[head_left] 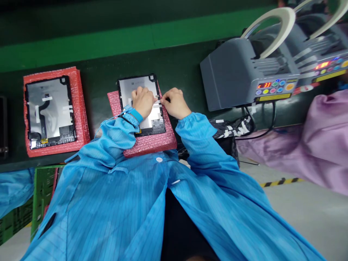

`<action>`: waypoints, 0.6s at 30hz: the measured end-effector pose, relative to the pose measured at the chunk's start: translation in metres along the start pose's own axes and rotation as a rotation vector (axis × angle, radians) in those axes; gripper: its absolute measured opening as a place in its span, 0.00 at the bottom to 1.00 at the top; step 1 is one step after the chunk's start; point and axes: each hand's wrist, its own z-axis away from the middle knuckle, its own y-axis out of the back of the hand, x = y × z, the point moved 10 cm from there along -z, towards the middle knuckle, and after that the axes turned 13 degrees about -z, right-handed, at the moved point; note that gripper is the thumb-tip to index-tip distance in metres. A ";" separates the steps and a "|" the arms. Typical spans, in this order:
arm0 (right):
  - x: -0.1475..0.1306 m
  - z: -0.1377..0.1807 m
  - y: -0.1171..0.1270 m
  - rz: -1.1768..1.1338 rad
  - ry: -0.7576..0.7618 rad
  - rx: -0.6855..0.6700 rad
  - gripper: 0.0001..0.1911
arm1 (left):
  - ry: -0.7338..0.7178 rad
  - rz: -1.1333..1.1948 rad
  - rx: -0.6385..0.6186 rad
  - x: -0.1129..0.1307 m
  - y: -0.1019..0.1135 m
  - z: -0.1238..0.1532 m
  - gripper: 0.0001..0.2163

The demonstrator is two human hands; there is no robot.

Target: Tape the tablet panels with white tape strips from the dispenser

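Observation:
A tablet screen panel (140, 83), silver-backed with a black frame, lies on pink bubble wrap (152, 142) in front of me. Over the panel's middle rests my left hand (144, 102), fingers curled and thumb and fingertips near the right edge; anything inside them is hidden. My right hand (176, 104) is closed in a pinch at that same edge, on what looks like the end of a small strip of white tape (157, 103). More short white strips sit along the edge below. A blue wrist strap (134, 114) circles my left wrist.
At left, a similar panel (54, 98) lies on stacked red bubble wrap (81, 119). Grey tape dispensers (231, 76) with lit displays stand at right. Black cables (268, 127) hang off the bench. A co-worker's pink sleeve (323, 141) is at right; a green crate (40, 195) is below left.

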 end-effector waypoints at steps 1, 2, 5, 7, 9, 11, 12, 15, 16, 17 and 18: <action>0.000 0.000 0.000 0.009 -0.007 -0.002 0.06 | -0.001 -0.005 0.000 0.000 0.000 0.000 0.12; 0.000 0.000 0.000 0.017 -0.013 -0.003 0.06 | -0.005 -0.008 0.003 0.000 0.000 0.000 0.13; 0.000 0.000 0.000 0.040 -0.024 -0.005 0.05 | -0.024 -0.015 0.023 0.001 0.000 0.001 0.13; -0.001 0.001 -0.001 0.047 -0.023 -0.003 0.05 | -0.028 -0.035 0.018 0.002 0.000 0.002 0.13; -0.002 0.000 -0.003 0.047 -0.010 -0.002 0.05 | -0.026 -0.064 -0.002 0.003 0.000 0.003 0.12; -0.003 -0.002 -0.003 0.050 -0.003 0.005 0.05 | -0.021 -0.090 -0.024 0.005 0.000 0.004 0.12; -0.002 -0.004 -0.002 0.055 -0.013 0.007 0.05 | -0.020 -0.099 -0.032 0.006 0.001 0.005 0.12; 0.004 -0.004 0.006 0.083 -0.087 0.013 0.06 | -0.017 -0.105 -0.038 0.006 0.003 0.008 0.12; 0.005 -0.002 0.010 0.094 -0.109 0.016 0.07 | -0.015 -0.097 -0.034 0.005 0.004 0.009 0.12; 0.003 0.003 0.013 0.101 -0.116 0.025 0.08 | -0.012 -0.084 -0.027 0.004 0.006 0.009 0.11; 0.000 0.009 0.017 0.103 -0.107 0.040 0.09 | -0.008 -0.068 -0.021 0.003 0.007 0.010 0.10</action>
